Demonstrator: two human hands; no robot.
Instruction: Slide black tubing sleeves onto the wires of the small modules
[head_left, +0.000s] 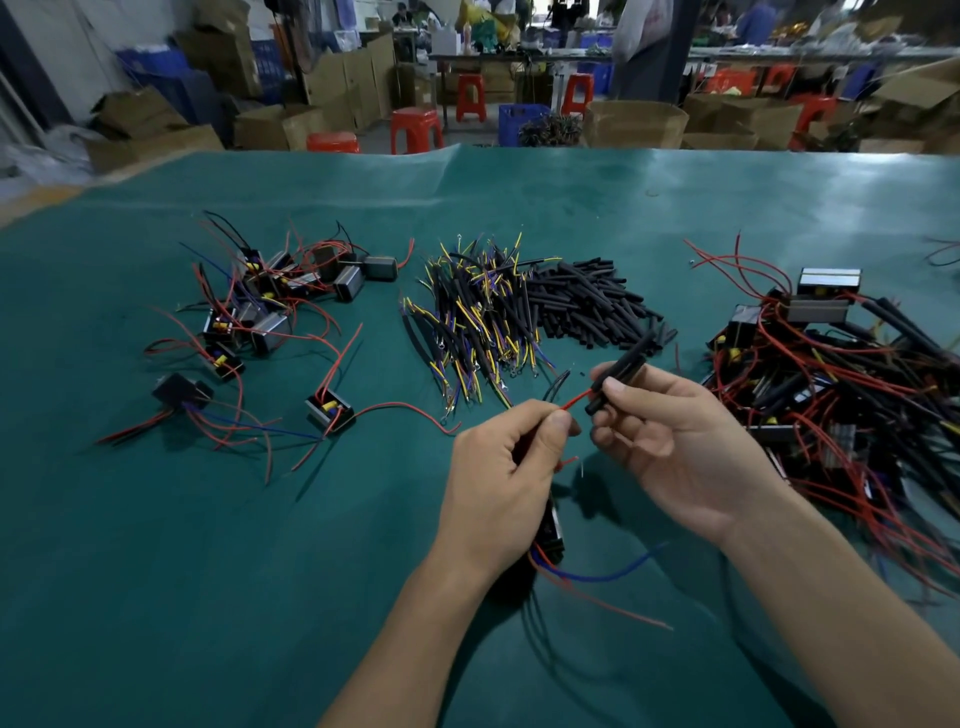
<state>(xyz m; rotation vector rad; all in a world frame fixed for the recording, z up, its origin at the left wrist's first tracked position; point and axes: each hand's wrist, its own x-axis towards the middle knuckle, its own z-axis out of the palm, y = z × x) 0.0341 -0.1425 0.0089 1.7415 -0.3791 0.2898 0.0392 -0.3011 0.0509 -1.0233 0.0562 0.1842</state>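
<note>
Red wire (575, 400) in left hand (511, 480) — sleeves (621, 375) in right hand (680, 447)

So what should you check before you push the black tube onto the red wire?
1. Left hand pinches the red wire: ok.
2. Right hand has a grip on a black tube: ok.
3. Wire tip lined up with the tube mouth: ok, they meet.
4. Wire tip straight, not frayed: cannot tell.
5. Module held steady under the left hand: cannot tell, mostly hidden.
6. Spare tubes within reach: ok.
</note>
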